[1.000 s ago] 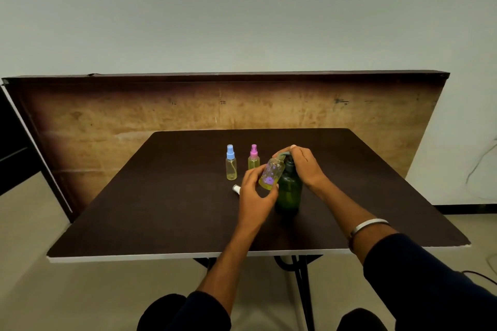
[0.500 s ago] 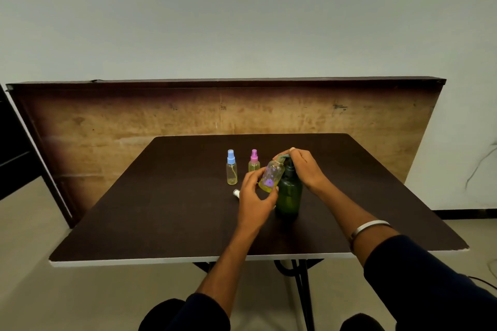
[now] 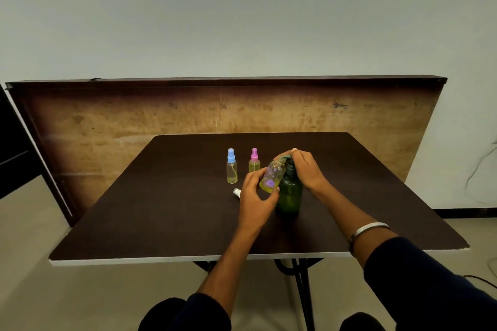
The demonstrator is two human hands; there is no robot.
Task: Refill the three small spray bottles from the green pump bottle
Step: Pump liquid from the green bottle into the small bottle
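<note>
Pale wall and a worn wooden board (image 3: 161, 126) stand behind a dark square table (image 3: 166, 212), where the work sits a little right of centre. The left hand (image 3: 255, 201) has its fingers and thumb curled round a small clear bottle (image 3: 273, 177), uncapped, printed with purple flowers and part full of yellow liquid; no writing on it can be read. That bottle is lifted off the table and tilted, its long axis leaning up and to the right, so its open neck meets the spout of the green pump bottle (image 3: 290, 193). The green pump bottle stands upright on the table just right of the left hand. The right hand (image 3: 306, 169) lies over its pump head, fingers bent down around the top and fingertips on the spout. Farther left stand two small spray bottles, upright and apart: one with a blue cap (image 3: 231, 166), one with a pink cap (image 3: 254, 161), both holding yellow liquid. A small white cap (image 3: 237, 192) lies on the table just left of the left hand.
</note>
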